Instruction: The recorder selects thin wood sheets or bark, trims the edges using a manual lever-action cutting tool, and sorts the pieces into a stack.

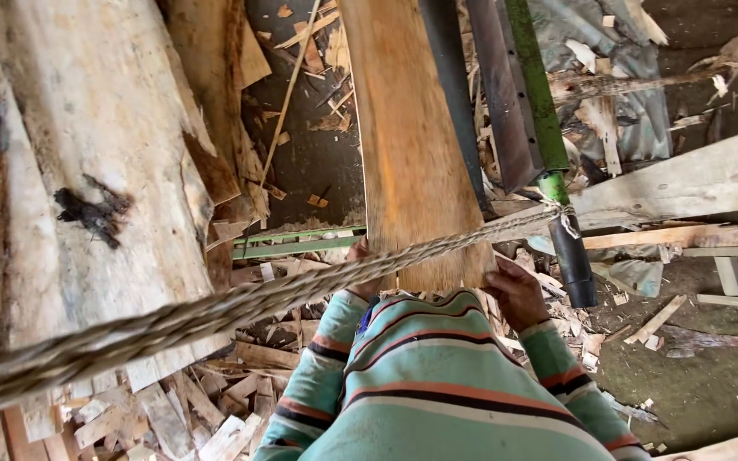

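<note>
Holding the near end of a long, reddish-brown sawn wooden plank (pixel 407 145), the person stands over it, the board running away from the body across the frame. The right hand (pixel 518 294) is clasped on the plank's right corner, fingers curled over the edge. The left hand (pixel 359 253) sits at the left corner, mostly hidden behind a thick twisted fibre rope (pixel 215 312) that crosses the view; it seems to grip the board, though the fingers cannot be made out. Striped green, orange and black sleeves (pixel 437 384) fill the lower frame.

The rope is tied to a green metal lever with a black handle (pixel 557 171) just right of the plank. A dark steel rail (pixel 501 102) lies between lever and board. A broad pale barked log slab (pixel 104 171) lies to the left. Offcuts and wood chips (pixel 172 410) litter the ground.

Judgement: the step in hand looks like steadying and guiding the plank lengthwise. The next move would call for an even grip from both hands, keeping the board straight and the fingers clear of rope and rail.
</note>
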